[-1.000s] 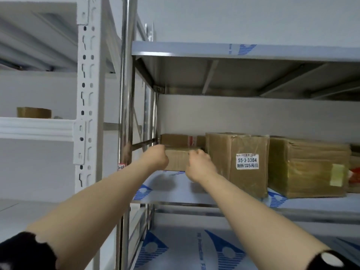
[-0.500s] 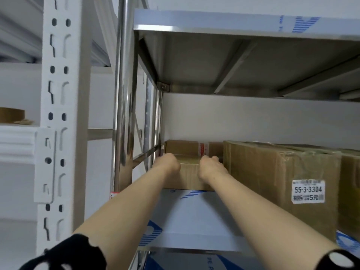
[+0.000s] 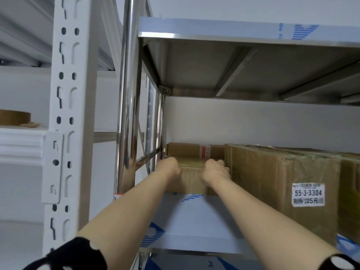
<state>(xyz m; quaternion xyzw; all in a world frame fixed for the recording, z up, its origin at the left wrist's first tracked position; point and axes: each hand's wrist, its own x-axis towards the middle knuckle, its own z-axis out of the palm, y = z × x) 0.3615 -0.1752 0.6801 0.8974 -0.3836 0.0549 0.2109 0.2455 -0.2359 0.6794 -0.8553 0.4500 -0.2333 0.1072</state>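
Observation:
A small brown cardboard box (image 3: 191, 177) sits deep on the steel shelf (image 3: 194, 221), at its left end. Both my arms reach in to it. My left hand (image 3: 169, 167) grips the box's top left edge with curled fingers. My right hand (image 3: 215, 171) grips its top right edge, squeezed against the large box beside it. Another cardboard box (image 3: 192, 150) with a red-and-white label stands behind the small one, against the back wall.
A large taped carton (image 3: 276, 188) with a white label reading 55-3-3304 fills the shelf to the right. A chrome post (image 3: 127, 98) and a white slotted upright (image 3: 72, 114) stand at the left. A roll of brown tape (image 3: 14, 117) lies on the neighbouring white shelf. An upper steel shelf (image 3: 243, 31) hangs overhead.
The view has moved closer to the shelf and my arms have stretched further in. Both hands keep their hold on the small box, which sits deeper on the shelf.

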